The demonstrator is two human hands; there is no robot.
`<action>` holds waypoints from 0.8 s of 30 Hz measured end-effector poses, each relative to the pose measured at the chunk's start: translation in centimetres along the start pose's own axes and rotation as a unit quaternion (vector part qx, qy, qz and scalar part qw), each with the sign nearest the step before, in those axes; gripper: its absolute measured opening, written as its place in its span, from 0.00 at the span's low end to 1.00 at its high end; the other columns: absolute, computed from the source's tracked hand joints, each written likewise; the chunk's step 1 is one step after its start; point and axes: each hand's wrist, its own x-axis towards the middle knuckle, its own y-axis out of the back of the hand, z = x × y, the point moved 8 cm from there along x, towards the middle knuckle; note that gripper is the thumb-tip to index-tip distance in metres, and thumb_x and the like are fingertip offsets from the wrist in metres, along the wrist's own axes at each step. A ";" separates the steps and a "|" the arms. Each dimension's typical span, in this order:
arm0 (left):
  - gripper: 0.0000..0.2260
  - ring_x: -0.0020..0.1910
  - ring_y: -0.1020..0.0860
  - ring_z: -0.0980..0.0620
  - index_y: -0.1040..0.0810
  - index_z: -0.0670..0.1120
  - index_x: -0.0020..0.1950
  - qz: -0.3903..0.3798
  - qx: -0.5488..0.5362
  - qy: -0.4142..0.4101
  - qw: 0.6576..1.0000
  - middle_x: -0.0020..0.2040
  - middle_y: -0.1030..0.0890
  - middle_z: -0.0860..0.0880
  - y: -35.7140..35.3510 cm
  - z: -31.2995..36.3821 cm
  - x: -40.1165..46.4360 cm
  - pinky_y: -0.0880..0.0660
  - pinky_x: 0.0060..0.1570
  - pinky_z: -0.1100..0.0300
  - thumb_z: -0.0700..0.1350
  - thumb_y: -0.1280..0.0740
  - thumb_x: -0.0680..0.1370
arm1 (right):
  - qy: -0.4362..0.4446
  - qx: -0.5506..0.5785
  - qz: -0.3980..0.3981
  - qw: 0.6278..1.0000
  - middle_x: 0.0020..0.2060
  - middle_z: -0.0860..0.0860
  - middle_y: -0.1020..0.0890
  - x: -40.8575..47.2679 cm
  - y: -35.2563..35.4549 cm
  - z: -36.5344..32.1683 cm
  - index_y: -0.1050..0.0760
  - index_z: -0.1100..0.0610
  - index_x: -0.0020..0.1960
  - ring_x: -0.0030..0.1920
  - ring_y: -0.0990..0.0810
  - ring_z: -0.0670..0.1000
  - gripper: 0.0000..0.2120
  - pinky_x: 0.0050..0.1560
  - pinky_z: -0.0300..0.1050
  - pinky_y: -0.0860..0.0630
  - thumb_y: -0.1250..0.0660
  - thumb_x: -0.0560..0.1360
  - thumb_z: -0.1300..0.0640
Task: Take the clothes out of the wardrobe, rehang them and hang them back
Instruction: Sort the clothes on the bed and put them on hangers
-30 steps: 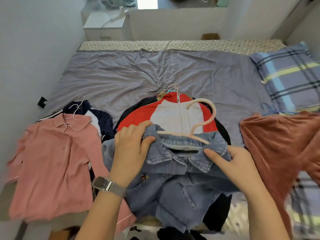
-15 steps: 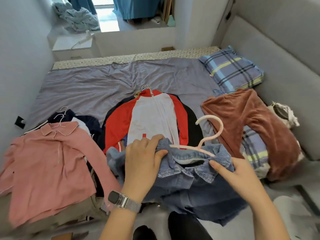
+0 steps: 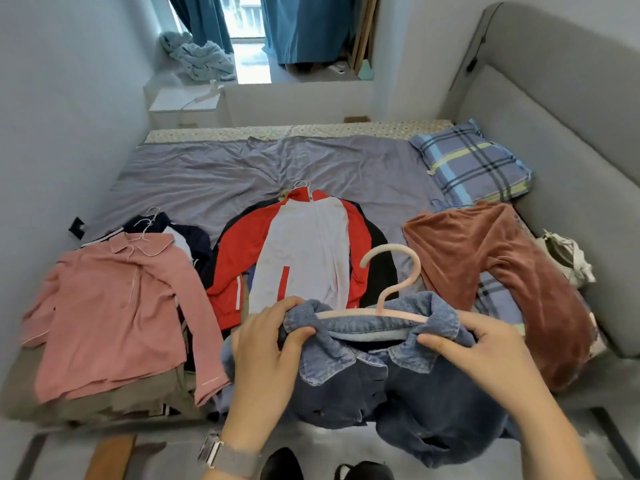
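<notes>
Since the prior frames we have lifted the denim jacket (image 3: pixel 391 368) off the bed (image 3: pixel 214 174) at its near edge; the rehang looks nearly done, wardrobe next. Left to right: left hand (image 3: pixel 266 351) grip clamped on the left collar end; pink hanger (image 3: pixel 388 299) seated in the neck, hook up; right hand (image 3: pixel 485 355) pinching the right collar end

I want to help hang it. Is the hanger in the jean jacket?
In. The hanger bar runs inside the jacket collar; only its hook sticks out.
</notes>
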 end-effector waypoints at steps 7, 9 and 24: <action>0.11 0.52 0.30 0.67 0.31 0.71 0.51 0.080 0.032 0.062 0.994 0.55 0.27 0.71 5.0 -1.0 -3.8 0.35 0.55 0.60 0.61 0.44 0.70 | 0.082 0.015 -0.057 0.995 0.36 0.40 0.16 0.5 -3.1 -2.8 0.20 0.34 0.42 0.40 0.18 0.43 0.11 0.41 0.48 0.23 0.28 0.60 0.36; 0.11 0.52 0.30 0.66 0.30 0.72 0.51 0.110 0.036 0.075 0.990 0.55 0.27 0.72 7.8 -2.1 -4.4 0.33 0.55 0.54 0.60 0.43 0.70 | 0.103 0.019 -0.070 0.992 0.35 0.39 0.16 0.6 -5.2 -5.2 0.20 0.35 0.42 0.39 0.19 0.43 0.09 0.40 0.46 0.23 0.26 0.62 0.39; 0.12 0.48 0.31 0.60 0.27 0.64 0.55 0.232 0.085 0.200 0.948 0.47 0.24 0.67 28.8 -16.3 -12.6 0.33 0.58 0.47 0.55 0.38 0.72 | 0.145 0.047 -0.200 0.968 0.31 0.52 0.19 -3.6 -27.7 -21.0 0.18 0.54 0.39 0.37 0.21 0.54 0.20 0.39 0.54 0.24 0.26 0.61 0.37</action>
